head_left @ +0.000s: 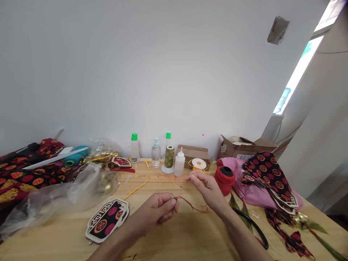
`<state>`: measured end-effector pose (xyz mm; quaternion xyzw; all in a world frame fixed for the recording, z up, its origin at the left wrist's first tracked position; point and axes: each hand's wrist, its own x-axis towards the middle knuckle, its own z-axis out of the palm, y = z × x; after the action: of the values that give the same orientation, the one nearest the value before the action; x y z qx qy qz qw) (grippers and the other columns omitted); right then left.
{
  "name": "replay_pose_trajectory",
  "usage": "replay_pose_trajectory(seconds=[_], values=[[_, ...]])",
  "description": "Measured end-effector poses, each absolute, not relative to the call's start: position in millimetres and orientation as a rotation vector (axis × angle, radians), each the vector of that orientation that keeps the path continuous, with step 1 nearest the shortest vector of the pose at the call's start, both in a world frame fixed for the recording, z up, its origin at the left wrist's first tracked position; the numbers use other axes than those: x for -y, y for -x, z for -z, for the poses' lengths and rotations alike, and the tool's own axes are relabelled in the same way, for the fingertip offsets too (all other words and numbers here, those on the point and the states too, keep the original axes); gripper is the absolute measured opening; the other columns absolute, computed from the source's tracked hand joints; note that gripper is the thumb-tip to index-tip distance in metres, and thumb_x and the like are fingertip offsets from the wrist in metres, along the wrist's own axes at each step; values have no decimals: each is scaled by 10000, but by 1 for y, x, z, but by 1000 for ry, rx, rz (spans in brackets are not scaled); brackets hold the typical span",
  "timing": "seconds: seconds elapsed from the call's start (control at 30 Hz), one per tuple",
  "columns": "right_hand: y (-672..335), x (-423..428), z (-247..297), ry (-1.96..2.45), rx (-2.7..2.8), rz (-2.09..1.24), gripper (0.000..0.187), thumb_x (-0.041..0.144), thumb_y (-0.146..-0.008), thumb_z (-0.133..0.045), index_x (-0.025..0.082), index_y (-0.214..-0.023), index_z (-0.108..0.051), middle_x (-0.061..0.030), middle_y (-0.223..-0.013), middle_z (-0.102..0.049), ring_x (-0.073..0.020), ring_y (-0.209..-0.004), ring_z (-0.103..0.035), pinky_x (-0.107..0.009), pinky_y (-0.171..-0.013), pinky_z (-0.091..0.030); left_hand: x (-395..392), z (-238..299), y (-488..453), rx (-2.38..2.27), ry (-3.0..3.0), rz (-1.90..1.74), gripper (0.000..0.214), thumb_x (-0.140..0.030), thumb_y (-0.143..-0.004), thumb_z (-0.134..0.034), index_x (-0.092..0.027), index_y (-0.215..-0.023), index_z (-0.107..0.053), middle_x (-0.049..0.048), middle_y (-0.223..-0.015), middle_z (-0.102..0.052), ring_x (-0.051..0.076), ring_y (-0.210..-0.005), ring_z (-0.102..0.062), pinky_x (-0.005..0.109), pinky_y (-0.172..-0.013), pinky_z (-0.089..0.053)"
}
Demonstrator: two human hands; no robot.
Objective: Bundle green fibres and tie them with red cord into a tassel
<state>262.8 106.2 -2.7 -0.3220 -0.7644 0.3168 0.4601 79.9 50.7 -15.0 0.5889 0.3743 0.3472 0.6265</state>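
My left hand (160, 209) is closed in a pinch on the end of a thin red cord (191, 206) with a small knotted tip, just above the wooden table (174, 239). The cord runs right toward my right hand (208, 190), whose fingers are pinched together by the cord's far end; I cannot tell whether they grip it. A red thread spool (225, 179) stands right beside my right hand. A flat patterned fabric ornament (107, 219) lies to the left of my left hand.
Along the wall stand two green-capped bottles (135, 148), a clear spray bottle (156, 154), an olive thread cone (169, 158), a white squeeze bottle (179, 163) and cardboard boxes (241, 146). Crumpled plastic (62, 195) and patterned cloth (24, 174) lie left; pink bag (252, 192) and black scissors (254, 226) right.
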Motion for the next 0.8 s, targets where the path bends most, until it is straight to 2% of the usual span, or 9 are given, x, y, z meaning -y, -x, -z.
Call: replay_pose_trajectory(seconds=[0.13, 0.27, 0.37, 0.43, 0.5, 0.57, 0.8], values=[[-263, -105, 2, 764, 1805, -917, 266, 349, -784, -473, 161, -642, -596, -18, -692, -563, -139, -709, -515, -261, -710, -387, -52, 14, -76, -819, -1283, -840, 281, -384, -766, -445, -151, -612, -476, -69, -438, -347, 71, -421, -238, 224, -430, -151], [-262, -97, 2, 724, 1871, -1422, 249, 371, -746, -523, 153, -817, -618, -26, -768, -582, -125, -732, -510, -236, -679, -382, -50, 12, -73, -714, -1153, -866, 257, -326, -767, -459, -145, -586, -469, -61, -434, -357, 67, -411, -236, 222, -433, -161], [-263, -94, 5, 701, 1990, -1749, 306, 377, -705, -573, 156, -912, -619, 23, -625, -525, -71, -543, -450, -176, -497, -337, -49, 10, -68, -639, -1061, -879, 241, -290, -771, -462, -138, -583, -466, -77, -430, -294, 58, -406, -170, 211, -422, -138], [-266, -96, 7, 755, 2042, -1748, 288, 380, -702, -577, 140, -841, -650, 65, -490, -401, -38, -420, -309, -161, -386, -211, -49, 8, -64, -582, -1013, -897, 235, -281, -760, -479, -137, -575, -457, -83, -434, -263, 53, -403, -149, 205, -414, -124], [-271, -100, 8, 811, 1975, -1643, 278, 377, -698, -582, 114, -720, -669, 81, -429, -303, -33, -392, -212, -178, -366, -122, -50, 7, -59, -527, -979, -923, 243, -287, -740, -505, -142, -556, -440, -87, -431, -244, 48, -392, -145, 202, -403, -119], [-276, -106, 9, 823, 1824, -1559, 285, 382, -681, -599, 105, -658, -662, 88, -407, -267, -32, -384, -185, -191, -368, -92, -51, 7, -54, -502, -970, -933, 254, -291, -727, -522, -146, -539, -429, -90, -422, -232, 47, -383, -145, 200, -393, -116], [-281, -115, 7, 801, 1528, -1456, 357, 466, -662, -568, 113, -693, -607, 114, -397, -188, -32, -365, -110, -194, -359, -76, -53, 13, -52, -682, -1092, -813, 252, -300, -721, -525, -130, -547, -461, -93, -421, -231, 41, -386, -103, 212, -395, -70]])
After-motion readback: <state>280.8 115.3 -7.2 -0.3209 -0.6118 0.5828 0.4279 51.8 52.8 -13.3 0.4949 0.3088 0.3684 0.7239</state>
